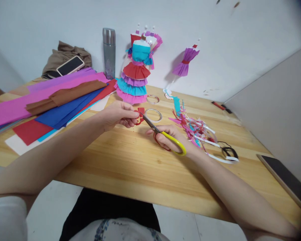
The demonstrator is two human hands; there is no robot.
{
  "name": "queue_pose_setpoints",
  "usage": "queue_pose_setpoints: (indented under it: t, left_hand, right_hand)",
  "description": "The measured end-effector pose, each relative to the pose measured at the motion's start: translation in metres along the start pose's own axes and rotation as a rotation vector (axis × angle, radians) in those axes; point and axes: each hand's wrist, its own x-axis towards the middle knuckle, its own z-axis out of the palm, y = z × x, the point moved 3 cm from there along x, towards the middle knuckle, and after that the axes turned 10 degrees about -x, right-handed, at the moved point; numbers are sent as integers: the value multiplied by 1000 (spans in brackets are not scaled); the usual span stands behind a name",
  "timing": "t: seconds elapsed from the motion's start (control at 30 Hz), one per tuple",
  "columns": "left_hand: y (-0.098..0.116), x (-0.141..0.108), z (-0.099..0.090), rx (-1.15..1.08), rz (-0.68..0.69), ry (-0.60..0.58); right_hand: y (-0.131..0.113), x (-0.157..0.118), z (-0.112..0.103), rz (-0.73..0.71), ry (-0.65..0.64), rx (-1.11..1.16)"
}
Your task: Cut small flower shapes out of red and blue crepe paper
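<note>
Left of a round white tape ring (pixel 161 116), left hand (pixel 119 114) pinches red crepe paper (pixel 141 109); right hand (pixel 167 136) grips yellow-handled metal scissors (pixel 154 128).

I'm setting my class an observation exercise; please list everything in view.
Scissors: one pair, yellow handle loop, held, centre
Red piece: one, red, held, centre
Rings: two, pale, table centre
Dressed figures: several overlapping, multicoloured, back centre
Lone dressed figure: one, purple, red band, further right
Paper sheets: several, many colours, table's left
Bottle: one, grey, left of figures
Cloth: one heap, brown, back left
Phone: one, dark-screened, by cloth
Scraps: one pile, many colours, right
Coil: one, black, beside scraps
Flat device: one, dark, right edge
Small items: few, red and black, back right
Table: one, light wood, beneath
Wall: one, whitish, back
Floor: one, white, below
Patterned top: one, pale, bottom
Left hand: one, bare, holding red piece
Right hand: one, bare, holding scissors
</note>
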Motion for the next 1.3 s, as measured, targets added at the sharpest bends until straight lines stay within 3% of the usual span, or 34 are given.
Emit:
queue_pose_setpoints:
  t: [0.17,0.47,1.1,1.3]
  left_hand:
    - [1,-1,0,16,8,2]
    - [3,-1,2,118,61,107]
    - [-3,6,-2,-51,-83,64]
    - [-1,2,1,31,-14,75]
  right_hand:
    - [1,1,0,8,-7,-9]
    - [3,1,2,9,-33,-11]
    - [5,1,5,14,-52,27]
    - [6,1,6,31,-46,36]
